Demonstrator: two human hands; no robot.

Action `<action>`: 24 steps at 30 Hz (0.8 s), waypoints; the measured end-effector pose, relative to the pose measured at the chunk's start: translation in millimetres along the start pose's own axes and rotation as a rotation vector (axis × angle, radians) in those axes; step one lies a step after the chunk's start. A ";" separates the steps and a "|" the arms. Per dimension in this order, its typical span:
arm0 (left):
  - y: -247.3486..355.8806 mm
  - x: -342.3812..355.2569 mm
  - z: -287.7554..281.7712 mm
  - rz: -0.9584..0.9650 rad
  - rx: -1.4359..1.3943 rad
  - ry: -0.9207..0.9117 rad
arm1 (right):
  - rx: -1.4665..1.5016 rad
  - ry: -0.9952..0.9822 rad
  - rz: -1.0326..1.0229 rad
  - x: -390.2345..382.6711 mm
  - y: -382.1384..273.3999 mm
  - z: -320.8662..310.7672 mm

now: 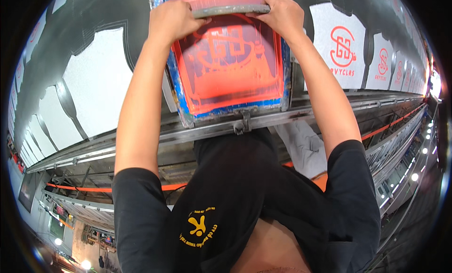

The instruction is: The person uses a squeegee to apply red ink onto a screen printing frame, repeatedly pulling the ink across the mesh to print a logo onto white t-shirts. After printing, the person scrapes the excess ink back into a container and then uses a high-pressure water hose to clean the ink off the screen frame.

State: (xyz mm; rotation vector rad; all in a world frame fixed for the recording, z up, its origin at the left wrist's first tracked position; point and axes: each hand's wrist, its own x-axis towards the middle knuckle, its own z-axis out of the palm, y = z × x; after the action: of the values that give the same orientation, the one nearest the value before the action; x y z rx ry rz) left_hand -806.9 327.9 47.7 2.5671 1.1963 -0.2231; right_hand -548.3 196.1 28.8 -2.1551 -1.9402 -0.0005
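Observation:
Both of my hands grip a squeegee [230, 10] at the far end of a printing screen, one at each end of its bar. My left hand [175, 20] closes round the left end, thumb pointing inward. At the right end, my right hand [285, 15] is closed the same way. The screen's blue, ink-stained frame [175, 92] lies in front of me on the long table. Red ink [235, 87] covers the near part of the mesh, and a round emblem shows through farther up. More red ink shows just beyond the squeegee.
White shirt-shaped fabric pieces [99, 80] lie along the dark table on the left, unprinted nearby. On the right, fabric pieces [336, 47] carry a red emblem. A metal rail [136, 140] with a clamp [242, 126] runs along the near edge. Grey cloth [301, 148] hangs below it.

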 end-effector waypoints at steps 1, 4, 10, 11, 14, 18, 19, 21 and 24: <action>5.9 -18.3 7.9 0.000 -0.014 -0.002 | 0.026 0.014 -0.013 -19.0 -0.7 3.0; 30.0 -82.0 26.6 -0.032 -0.084 0.014 | 0.050 0.033 -0.042 -87.8 -13.9 0.7; 74.6 -213.0 79.0 0.024 -0.181 0.112 | 0.125 -0.036 -0.008 -229.7 -52.7 -27.1; 76.0 -226.7 85.6 0.041 -0.187 0.132 | 0.145 -0.055 0.013 -243.7 -59.6 -32.4; 82.2 -237.5 85.0 0.010 -0.148 0.108 | 0.389 -0.030 -0.033 -243.5 -52.7 -40.0; 82.9 -237.4 74.9 -0.006 -0.060 0.019 | 0.546 0.216 0.321 -182.0 2.7 -6.7; 81.6 -235.4 72.0 0.012 -0.020 0.010 | 0.413 0.320 0.308 -161.4 23.1 0.6; 97.4 -214.8 75.4 0.221 -0.137 0.150 | 0.729 0.281 0.649 -133.7 83.2 38.7; 109.4 -216.6 82.7 0.228 -0.190 0.071 | 0.824 0.217 0.730 -114.7 89.8 55.5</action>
State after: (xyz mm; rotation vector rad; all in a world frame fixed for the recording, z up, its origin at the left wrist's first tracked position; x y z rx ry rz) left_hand -863.1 77.7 48.9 2.5323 0.8899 0.0312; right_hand -482.7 85.7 -59.4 -1.9885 -0.7255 0.5554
